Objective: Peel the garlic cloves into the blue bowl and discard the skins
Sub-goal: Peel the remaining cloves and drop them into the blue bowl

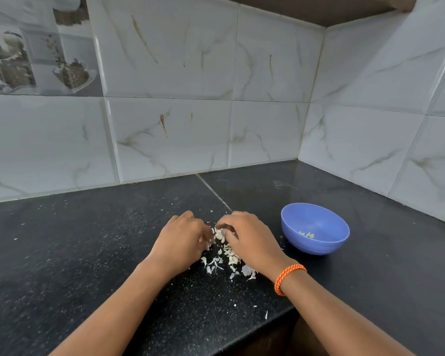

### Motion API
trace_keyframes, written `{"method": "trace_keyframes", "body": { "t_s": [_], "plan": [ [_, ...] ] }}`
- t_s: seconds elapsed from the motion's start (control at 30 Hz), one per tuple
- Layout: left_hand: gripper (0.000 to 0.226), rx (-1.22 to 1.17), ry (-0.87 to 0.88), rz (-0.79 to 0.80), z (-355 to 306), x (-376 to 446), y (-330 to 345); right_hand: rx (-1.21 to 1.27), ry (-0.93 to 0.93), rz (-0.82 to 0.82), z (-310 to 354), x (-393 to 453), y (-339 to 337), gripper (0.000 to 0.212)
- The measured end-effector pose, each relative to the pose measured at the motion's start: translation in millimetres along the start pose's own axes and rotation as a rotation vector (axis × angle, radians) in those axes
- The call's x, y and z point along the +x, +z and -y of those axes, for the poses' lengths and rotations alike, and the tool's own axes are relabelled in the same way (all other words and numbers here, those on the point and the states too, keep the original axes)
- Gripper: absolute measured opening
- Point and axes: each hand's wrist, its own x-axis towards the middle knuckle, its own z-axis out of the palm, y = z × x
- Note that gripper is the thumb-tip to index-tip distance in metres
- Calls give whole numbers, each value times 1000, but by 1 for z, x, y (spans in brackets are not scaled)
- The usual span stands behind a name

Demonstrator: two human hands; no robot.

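Both hands are working low over the black granite countertop (pixel 113 253), close together at the middle of the view. The left hand (pixel 181 237) is curling its fingers inward and appears to be pinching at the pale garlic piece (pixel 219 233) sitting between the two hands. The right hand (pixel 249 240) is arching over the same piece from the other side, fingertips bent down onto it, so both hands are gripping the garlic together. How many cloves are in that small clump I cannot tell; the fingers are covering most of it.

Just below and between the wrists, a scatter of papery garlic skins (pixel 229 260) is lying loose on the countertop, with smaller flecks spreading out around it and one stray flake near the counter's front edge.

To the right of the right hand, standing apart from it, the blue bowl (pixel 315 242) is sitting upright on the counter. A few small pale-green peeled pieces (pixel 306 234) are resting in its bottom.

An orange braided wristband (pixel 288 277) is circling the right wrist. Behind everything, white marbled wall tiles (pixel 177 124) are meeting at a corner.
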Motion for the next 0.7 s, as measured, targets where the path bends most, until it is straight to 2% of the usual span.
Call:
{"method": "trace_keyframes", "body": {
  "t_s": [0.1, 0.17, 0.23, 0.37, 0.53, 0.7],
  "plan": [
    [18, -160, -16, -95, -3, 2, 1, 189, 9, -73, -7, -10, -1, 15],
    [19, -394, -77, -90, -10, 1, 0, 350, 42, -118, -9, -18, 0, 17],
    [13, -513, -125, -77, -19, 1, 1, 486, 93, -197, -9, -24, 0, 19],
    [9, -551, -143, -90, -26, -1, 4, 631, 126, -245, -8, -34, 2, 13],
    [11, -464, -114, -126, -29, -2, 7, 587, 34, -194, -18, -42, 2, 8],
    [11, -458, -58, -117, -34, -1, 7, 745, 114, -173, -26, -39, 2, 11]
  ]
}}
